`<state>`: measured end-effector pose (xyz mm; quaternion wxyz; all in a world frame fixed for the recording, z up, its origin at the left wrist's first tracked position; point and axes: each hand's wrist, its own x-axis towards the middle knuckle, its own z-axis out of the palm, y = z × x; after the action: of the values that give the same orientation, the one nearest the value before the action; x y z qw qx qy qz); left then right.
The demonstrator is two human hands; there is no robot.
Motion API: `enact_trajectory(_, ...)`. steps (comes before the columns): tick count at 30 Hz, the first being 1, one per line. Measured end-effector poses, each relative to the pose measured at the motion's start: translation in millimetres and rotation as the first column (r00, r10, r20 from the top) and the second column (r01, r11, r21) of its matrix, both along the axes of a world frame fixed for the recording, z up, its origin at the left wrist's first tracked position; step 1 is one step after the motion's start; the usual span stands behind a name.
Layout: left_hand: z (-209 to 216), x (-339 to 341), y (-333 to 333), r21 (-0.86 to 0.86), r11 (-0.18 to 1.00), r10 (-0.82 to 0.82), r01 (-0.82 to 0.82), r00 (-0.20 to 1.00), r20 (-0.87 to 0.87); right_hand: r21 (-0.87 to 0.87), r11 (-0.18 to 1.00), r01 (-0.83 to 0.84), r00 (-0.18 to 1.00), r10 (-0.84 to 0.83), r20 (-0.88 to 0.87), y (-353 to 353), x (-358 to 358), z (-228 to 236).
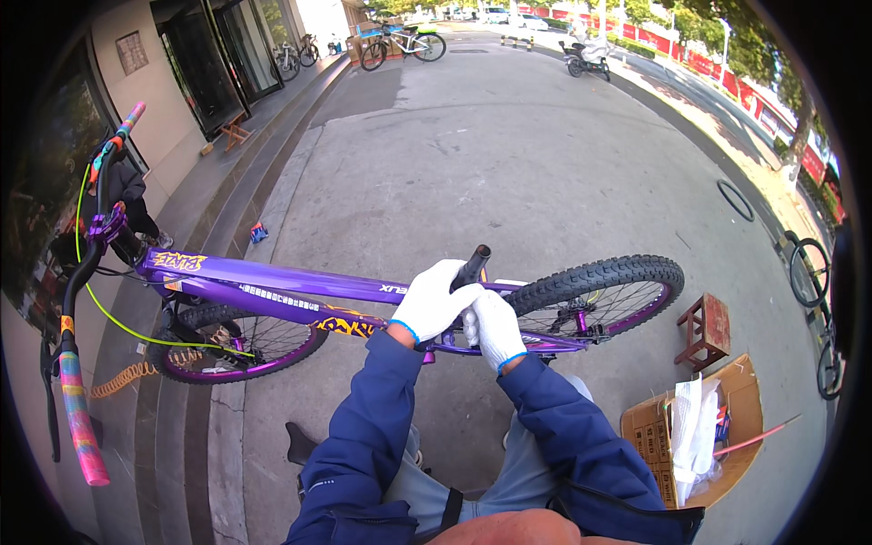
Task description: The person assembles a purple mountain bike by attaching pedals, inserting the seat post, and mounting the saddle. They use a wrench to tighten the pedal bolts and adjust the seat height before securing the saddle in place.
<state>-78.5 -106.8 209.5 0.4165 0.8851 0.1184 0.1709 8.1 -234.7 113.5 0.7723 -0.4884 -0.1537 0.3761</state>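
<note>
A purple bicycle (272, 277) stands crosswise before me, its handlebar at the left and its knobby rear tyre (599, 282) at the right. A black seat post (473, 263) with no saddle on its top rises from the frame. White gloves with blue cuffs cover both hands. My left hand (436, 302) is closed around the lower part of the seat post, where it meets the frame. Just right of it and slightly lower, my right hand (495, 329) is closed against the same joint. Whatever its fingers hold is hidden.
A wooden stool (706, 331) and an open cardboard box (649, 436) with packing material stand at the right. Stone steps (195, 227) run along the left, with an orange coiled hose (123, 377) near the front wheel. A black saddle (300, 443) shows at lower left.
</note>
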Motion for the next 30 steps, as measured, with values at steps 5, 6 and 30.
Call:
enact_trajectory(5,-1.7,-0.2,-0.6,0.029,1.0,-0.002,0.002,1.0,0.023,0.146,0.986,-0.082,0.973,0.111,-0.202,-4.6,3.2,2.1)
enact_trajectory(6,-2.3,-0.3,-0.6,0.014,1.0,-0.007,0.006,0.999,0.033,0.081,0.989,-0.121,0.982,0.131,-0.133,-9.1,7.0,5.1)
enact_trajectory(30,-9.1,1.1,-3.7,0.136,0.99,0.019,-0.033,0.995,0.101,-0.028,0.987,0.161,0.555,-0.067,0.829,32.8,40.1,10.8)
